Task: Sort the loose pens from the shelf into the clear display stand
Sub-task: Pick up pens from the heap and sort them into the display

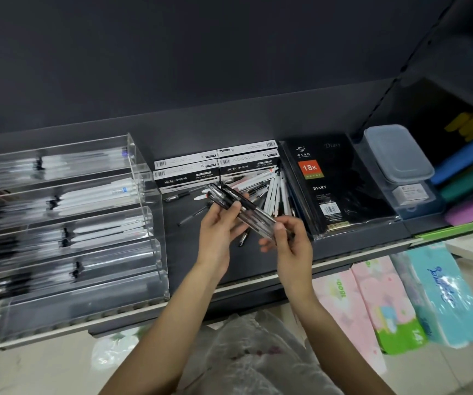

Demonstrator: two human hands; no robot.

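Both hands, left hand (218, 223) and right hand (288, 240), grip pen bundle (241, 206) mid-frame; square ends, then slide flat into stand (144, 178) at left.

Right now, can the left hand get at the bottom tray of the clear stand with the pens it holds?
Probably yes. The left hand and right hand both hold the pens above the shelf. The bottom tray of the stand lies open toward the front, and nothing stands between.

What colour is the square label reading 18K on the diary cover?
Orange-red with white lettering, on the black diary; the head view shows it clearly.
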